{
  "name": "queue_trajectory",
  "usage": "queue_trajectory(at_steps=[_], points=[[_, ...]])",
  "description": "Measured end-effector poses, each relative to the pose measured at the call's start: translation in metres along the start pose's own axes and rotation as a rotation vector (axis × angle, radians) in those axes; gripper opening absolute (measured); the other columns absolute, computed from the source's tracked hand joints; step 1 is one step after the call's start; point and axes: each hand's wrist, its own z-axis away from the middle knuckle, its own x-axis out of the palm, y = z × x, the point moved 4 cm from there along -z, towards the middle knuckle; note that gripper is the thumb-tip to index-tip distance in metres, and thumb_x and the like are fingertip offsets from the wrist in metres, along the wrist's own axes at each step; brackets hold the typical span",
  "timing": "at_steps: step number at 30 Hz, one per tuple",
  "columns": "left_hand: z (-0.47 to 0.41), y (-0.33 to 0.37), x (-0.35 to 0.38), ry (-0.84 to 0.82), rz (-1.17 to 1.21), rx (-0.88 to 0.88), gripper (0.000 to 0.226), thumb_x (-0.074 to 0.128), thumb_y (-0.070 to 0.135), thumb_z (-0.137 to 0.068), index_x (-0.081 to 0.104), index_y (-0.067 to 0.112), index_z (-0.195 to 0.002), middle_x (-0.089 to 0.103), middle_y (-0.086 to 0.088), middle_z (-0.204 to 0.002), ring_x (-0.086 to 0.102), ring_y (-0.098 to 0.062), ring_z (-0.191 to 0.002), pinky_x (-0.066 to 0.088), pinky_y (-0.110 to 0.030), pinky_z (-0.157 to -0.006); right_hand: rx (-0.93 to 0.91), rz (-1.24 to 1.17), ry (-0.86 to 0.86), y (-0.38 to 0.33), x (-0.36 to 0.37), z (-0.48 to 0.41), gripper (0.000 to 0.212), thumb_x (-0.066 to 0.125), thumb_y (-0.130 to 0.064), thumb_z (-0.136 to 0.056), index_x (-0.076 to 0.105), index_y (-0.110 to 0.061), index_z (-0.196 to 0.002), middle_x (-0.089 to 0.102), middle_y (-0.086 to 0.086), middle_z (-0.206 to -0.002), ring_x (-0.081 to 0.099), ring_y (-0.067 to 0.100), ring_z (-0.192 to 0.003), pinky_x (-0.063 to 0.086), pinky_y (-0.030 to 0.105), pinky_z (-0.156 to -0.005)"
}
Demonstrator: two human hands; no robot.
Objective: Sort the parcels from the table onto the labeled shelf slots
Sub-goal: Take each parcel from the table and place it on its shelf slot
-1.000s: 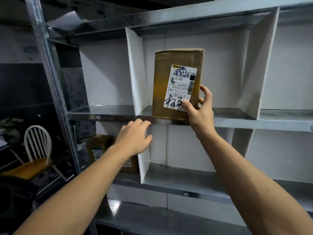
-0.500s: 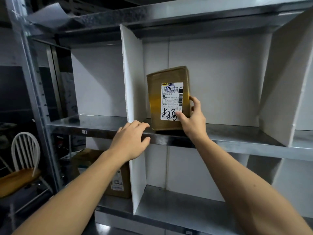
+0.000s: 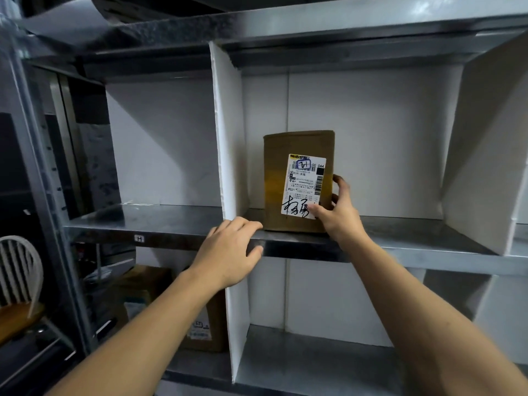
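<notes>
Right hand point(image 3: 340, 215) is gripping the parcel point(image 3: 275, 184) at its lower right corner, thumb on the label and fingers curling round the side, probably steadying it upright. Parcel is standing on the middle shelf point(image 3: 414, 250), just right of the white divider point(image 3: 228, 138). Left hand point(image 3: 228, 252) is resting loose on the shelf edge, holding nothing and likely bracing. Slot tag is perhaps hidden.

Parcel: brown cardboard box point(image 3: 285, 178) upright on mid shelf point(image 3: 171, 224), in the slot just R of white divider point(image 3: 228, 138), not touching it.
Label: shipping label point(image 3: 304, 185) on box front, black handwriting at btm.
R: right hand point(image 3: 340, 215) grips box's lower R edge, thumb on label.
L: left hand point(image 3: 228, 252) rests on shelf front edge below divider, fingers loosely bent.
Tag: "H" tag point(image 3: 139, 238) on shelf lip, L slot.
Below: second box point(image 3: 200, 324), lower L slot.
</notes>
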Motion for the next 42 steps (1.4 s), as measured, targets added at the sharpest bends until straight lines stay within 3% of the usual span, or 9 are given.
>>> queue_trajectory(at_steps=[7, 11, 16, 20, 25, 28, 32, 38, 42], points=[[0.005, -0.010, -0.008, -0.019, 0.045, 0.023, 0.045, 0.047, 0.042, -0.096, 0.042, 0.031, -0.140, 0.046, 0.010, -0.137, 0.041, -0.012, -0.125, 0.034, -0.036, -0.106, 0.061, 0.041, 0.054, -0.004, 0.000, 0.004, 0.079, 0.072, -0.032, -0.091, 0.020, -0.039, -0.151, 0.057, 0.002, -0.140, 0.060, 0.027, -0.121, 0.054, 0.052, -0.097], [0.006, -0.009, -0.007, -0.034, 0.065, 0.045, 0.045, 0.046, 0.043, -0.096, 0.041, 0.031, -0.140, 0.046, 0.011, -0.136, 0.041, -0.012, -0.125, 0.035, -0.036, -0.106, 0.064, 0.063, 0.161, -0.011, -0.003, 0.018, 0.086, 0.073, -0.038, -0.089, 0.018, -0.034, -0.155, 0.043, 0.010, -0.152, 0.047, 0.031, -0.136, 0.045, 0.054, -0.108], [0.011, 0.002, -0.006, -0.037, 0.128, 0.110, 0.044, 0.049, 0.039, -0.096, 0.044, 0.028, -0.138, 0.048, 0.007, -0.134, 0.043, -0.016, -0.123, 0.037, -0.037, -0.104, -0.067, 0.125, 0.235, -0.014, -0.018, 0.063, 0.059, 0.058, -0.040, -0.099, 0.033, -0.031, -0.151, 0.044, 0.006, -0.150, 0.044, 0.024, -0.136, 0.043, 0.046, -0.110], [0.020, 0.030, -0.002, -0.045, 0.192, 0.197, 0.045, 0.050, 0.040, -0.095, 0.044, 0.029, -0.138, 0.048, 0.007, -0.135, 0.044, -0.016, -0.122, 0.039, -0.038, -0.104, -0.169, 0.387, 0.247, -0.006, -0.040, 0.103, 0.049, 0.057, -0.036, -0.100, 0.044, -0.025, -0.145, 0.046, 0.005, -0.145, 0.048, 0.021, -0.128, 0.044, 0.034, -0.103], [0.030, 0.083, 0.017, -0.065, 0.185, 0.331, 0.048, 0.046, 0.042, -0.095, 0.042, 0.027, -0.140, 0.046, 0.003, -0.138, 0.042, -0.020, -0.125, 0.035, -0.039, -0.105, -0.231, 0.975, 0.229, 0.022, -0.087, 0.162, 0.038, 0.057, -0.038, -0.098, 0.059, -0.014, -0.127, 0.061, 0.012, -0.124, 0.059, 0.034, -0.107, 0.055, 0.046, -0.085], [0.044, 0.119, 0.045, -0.132, 0.196, 0.404, 0.049, 0.046, 0.042, -0.095, 0.042, 0.025, -0.140, 0.045, 0.002, -0.138, 0.041, -0.021, -0.125, 0.036, -0.038, -0.103, -0.164, 1.188, 0.198, 0.039, -0.121, 0.208, 0.033, 0.057, -0.040, -0.095, 0.064, -0.015, -0.115, 0.065, 0.011, -0.112, 0.062, 0.036, -0.093, 0.055, 0.042, -0.072], [0.066, 0.179, 0.078, -0.226, 0.252, 0.484, 0.048, 0.050, 0.042, -0.093, 0.044, 0.026, -0.138, 0.047, 0.002, -0.137, 0.041, -0.022, -0.125, 0.036, -0.037, -0.102, -0.010, 1.340, 0.103, 0.059, -0.166, 0.267, 0.034, 0.055, -0.044, -0.095, 0.065, -0.016, -0.112, 0.069, 0.009, -0.106, 0.065, 0.035, -0.086, 0.052, 0.038, -0.069], [0.101, 0.295, 0.110, -0.331, 0.325, 0.685, 0.050, 0.049, 0.048, -0.091, 0.045, 0.028, -0.137, 0.050, 0.004, -0.134, 0.043, -0.021, -0.124, 0.036, -0.037, -0.102, 0.370, 1.379, 0.115, 0.089, -0.255, 0.356, 0.043, 0.044, -0.053, -0.098, 0.057, -0.022, -0.125, 0.061, 0.006, -0.123, 0.059, 0.033, -0.108, 0.051, 0.041, -0.082], [0.126, 0.382, 0.124, -0.379, 0.348, 0.796, 0.049, 0.047, 0.046, -0.093, 0.044, 0.027, -0.138, 0.048, 0.003, -0.137, 0.043, -0.022, -0.125, 0.036, -0.038, -0.104, 0.519, 1.391, 0.159, 0.100, -0.324, 0.412, 0.044, 0.040, -0.055, -0.098, 0.052, -0.023, -0.127, 0.057, 0.007, -0.122, 0.058, 0.032, -0.109, 0.052, 0.041, -0.083]])
